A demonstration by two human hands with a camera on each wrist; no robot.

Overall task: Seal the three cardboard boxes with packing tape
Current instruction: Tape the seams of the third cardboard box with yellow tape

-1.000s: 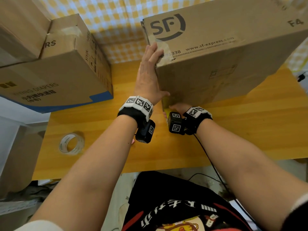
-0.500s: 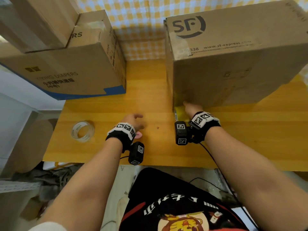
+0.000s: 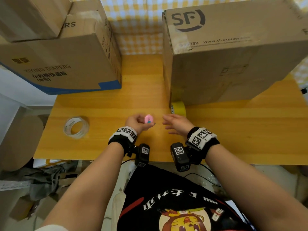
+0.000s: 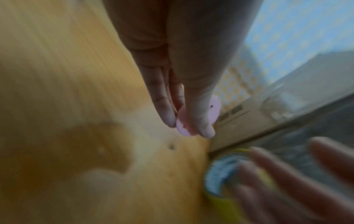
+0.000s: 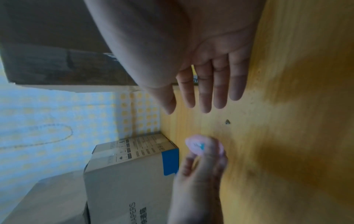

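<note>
The SF box [image 3: 233, 52], big and brown, stands on the desk [image 3: 250, 130] at the right, flaps down, so what's inside can't be seen. Worn clear tape crosses its printed top. Tucked against its near corner sits a yellow tape roll [image 3: 179, 108], touching the cardboard. Over on the left, the diaper box [image 3: 63, 64] with its blue edge is closed too, and a plain box [image 3: 28, 17] rides on top of it. A clear tape roll [image 3: 76, 127] lies flat near the desk's left front. The left hand [image 3: 138, 122] pinches a small pink disc [image 3: 148, 118] between thumb and fingers [image 4: 164, 109]. The right hand [image 3: 178, 125] hovers just beside it, fingers [image 5: 220, 91] straight and slightly spread, holding nothing.
</note>
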